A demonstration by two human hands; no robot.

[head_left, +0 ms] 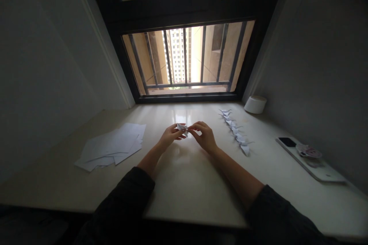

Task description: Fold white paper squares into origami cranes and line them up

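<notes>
- from where i stood, the small white folded-paper piece was up in the person's hands, just above the pale glossy surface, near the middle and facing the window.
- the left hand had its fingers closed around the piece's left part, keeping it steady.
- the right hand pinched the piece's right end between thumb and fingers, its fingertips close to those of the left.
- on the right stood a slanting row of small white pointed paper birds, close together; they looked finished to me, though they overlapped too much for a sure count.
- the held piece already had sharp points and folds, so i judged it well along, but it was not yet standing with that row; which fold was in hand, i couldn't tell.
- over on the left lay a loose, overlapping pile of flat white paper sheets, seemingly unfolded and untouched by either hand, so plenty of material was left if more birds were wanted.
</notes>
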